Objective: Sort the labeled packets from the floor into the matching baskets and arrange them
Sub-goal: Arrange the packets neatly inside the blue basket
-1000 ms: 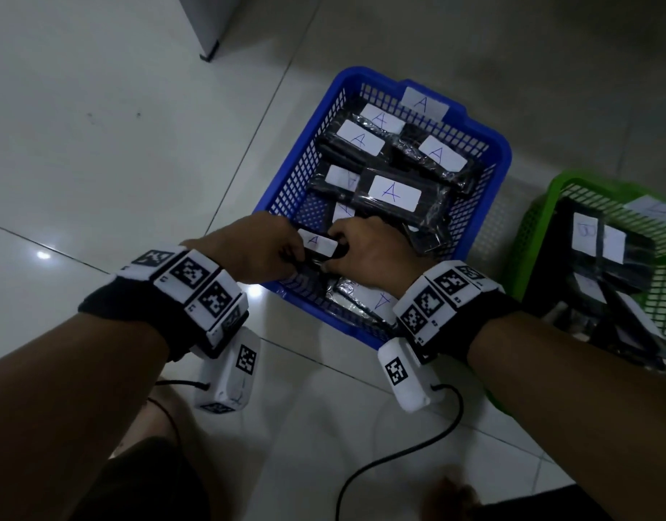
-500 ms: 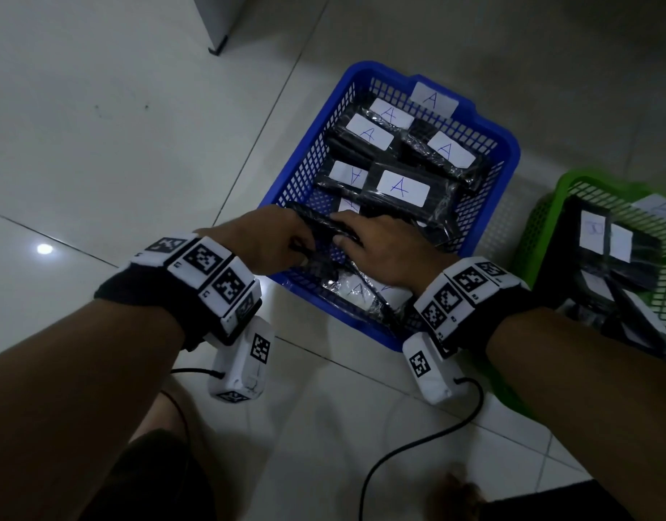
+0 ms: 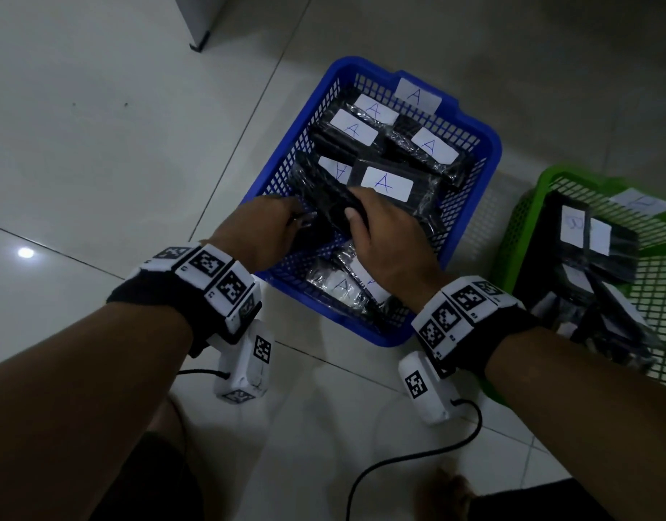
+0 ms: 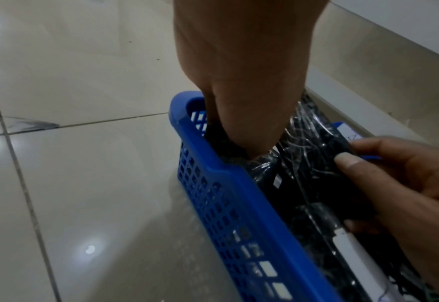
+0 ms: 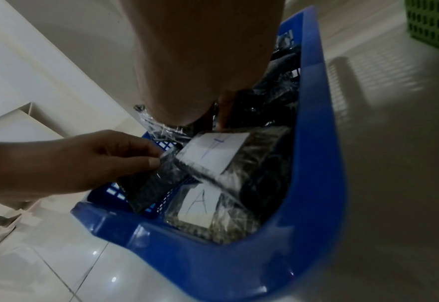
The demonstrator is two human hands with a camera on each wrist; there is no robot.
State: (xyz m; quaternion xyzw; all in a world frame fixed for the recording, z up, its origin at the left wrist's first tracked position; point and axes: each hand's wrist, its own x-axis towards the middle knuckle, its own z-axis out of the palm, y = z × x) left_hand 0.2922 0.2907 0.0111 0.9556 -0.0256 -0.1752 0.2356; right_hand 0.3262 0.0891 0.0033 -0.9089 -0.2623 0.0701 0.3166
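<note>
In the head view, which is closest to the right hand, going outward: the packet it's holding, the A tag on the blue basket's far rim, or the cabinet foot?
1. Black packet, in its grip.
2. A tag, far rim.
3. Cabinet foot, top left.

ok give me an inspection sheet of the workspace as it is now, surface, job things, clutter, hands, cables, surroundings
surface: pale tiled floor, glossy.
job's things: blue basket holds black packets labelled A; green basket beside it holds more packets, letters unreadable.
clutter: nothing seen.
grippers: left hand and right hand both grip one black packet inside the blue basket.
cables: black cable runs from the right wrist unit across the floor; a shorter one at the left.
surroundings: grey cabinet corner at the top.
</note>
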